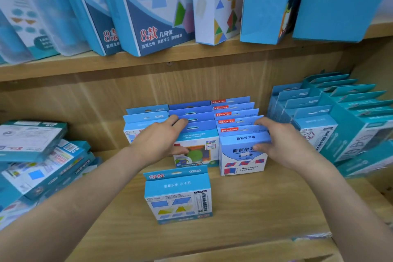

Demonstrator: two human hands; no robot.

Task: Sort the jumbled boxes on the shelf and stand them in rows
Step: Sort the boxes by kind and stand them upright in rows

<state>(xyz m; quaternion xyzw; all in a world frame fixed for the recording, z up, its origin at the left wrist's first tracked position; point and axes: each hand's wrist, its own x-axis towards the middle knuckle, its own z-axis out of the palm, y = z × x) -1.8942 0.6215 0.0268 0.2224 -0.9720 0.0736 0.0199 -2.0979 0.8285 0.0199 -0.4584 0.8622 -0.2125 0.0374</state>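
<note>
Nearest, a single blue box [178, 198] stood upright on the wooden shelf [265, 208], apart from both hands. Behind it, the left hand [157, 142] gripped the middle row [196, 147] of standing boxes. Its fingers [175, 120] curled over the hang tabs from the left, and the thumb pressed on the front box's face. The right hand [282, 144] held the right-hand row [240, 155] likewise, fingers [264, 122] hooked over tabs further back and thumb on the front face, so the row sat pinched between them. The two rows touched side by side. A shorter third row [144, 121] stood just to the left, partly hidden by the left hand. At the far left lay a jumbled pile [42, 161] of flat boxes; at the right stood more rows [331, 117]. Above, the upper shelf [127, 64] carried large boxes [153, 17], leaning.
</note>
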